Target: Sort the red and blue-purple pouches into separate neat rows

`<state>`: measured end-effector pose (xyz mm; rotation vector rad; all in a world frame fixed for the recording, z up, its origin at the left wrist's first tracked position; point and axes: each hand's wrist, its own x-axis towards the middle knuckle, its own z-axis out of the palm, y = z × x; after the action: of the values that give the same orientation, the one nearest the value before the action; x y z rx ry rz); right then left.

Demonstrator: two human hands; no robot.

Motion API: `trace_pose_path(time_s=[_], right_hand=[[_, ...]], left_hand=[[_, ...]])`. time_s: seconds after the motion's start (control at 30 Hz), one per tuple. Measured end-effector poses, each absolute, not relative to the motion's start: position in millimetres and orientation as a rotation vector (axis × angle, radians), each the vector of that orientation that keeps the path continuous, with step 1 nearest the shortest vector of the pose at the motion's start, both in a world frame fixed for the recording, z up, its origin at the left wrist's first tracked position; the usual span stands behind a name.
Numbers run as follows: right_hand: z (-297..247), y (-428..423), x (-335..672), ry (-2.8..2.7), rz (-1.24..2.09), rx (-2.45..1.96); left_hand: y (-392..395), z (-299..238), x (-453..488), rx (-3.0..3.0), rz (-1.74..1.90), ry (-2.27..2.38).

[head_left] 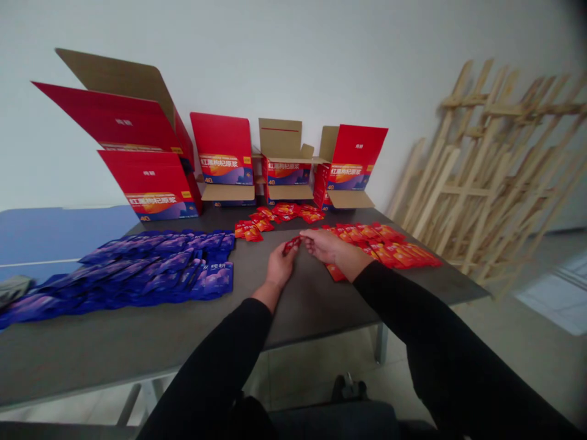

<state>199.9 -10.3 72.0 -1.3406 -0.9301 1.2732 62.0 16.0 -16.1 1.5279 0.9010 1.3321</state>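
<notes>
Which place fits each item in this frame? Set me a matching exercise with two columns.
Items:
1. Blue-purple sachets
2. Loose red sachets
3. Single red sachet
4. Wooden slat frames

Places:
A. At the fingertips of the left hand
B. Leaning by the wall, beyond the table's right end
C. Spread over the left side of the table
D. Spread on the table beyond the right hand

Pairs: 1-C, 2-D, 3-A, 4-B

Small red-and-orange foil sachet (291,245), flat, glossy, printing too small to read, sat tilted diagonally abt. mid-air over grey worktop (257,318). L hand (279,266) pinched its lower end; R hand (328,247) had fingers right by its upper end, contact unclear.
</notes>
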Motion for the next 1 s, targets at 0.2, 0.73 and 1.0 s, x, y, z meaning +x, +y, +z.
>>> trace_pose_path(time_s=[0.2,0.73,1.0], right_hand=[[30.3,-30.8,210.3,-1.365,0.446,-1.408],[28.8,-64.5,214.7,-1.871,0.024,-1.847],[59.3,-87.3,332.5,-1.662,-0.010,-2.427]], left_hand=[[2.4,-7.8,69.3,1.232,1.227,0.646],[-10.2,-7.3,71.6,1.141,0.830,0.524],[-7.8,-7.3,72.8,1.117,0.842,0.597]])
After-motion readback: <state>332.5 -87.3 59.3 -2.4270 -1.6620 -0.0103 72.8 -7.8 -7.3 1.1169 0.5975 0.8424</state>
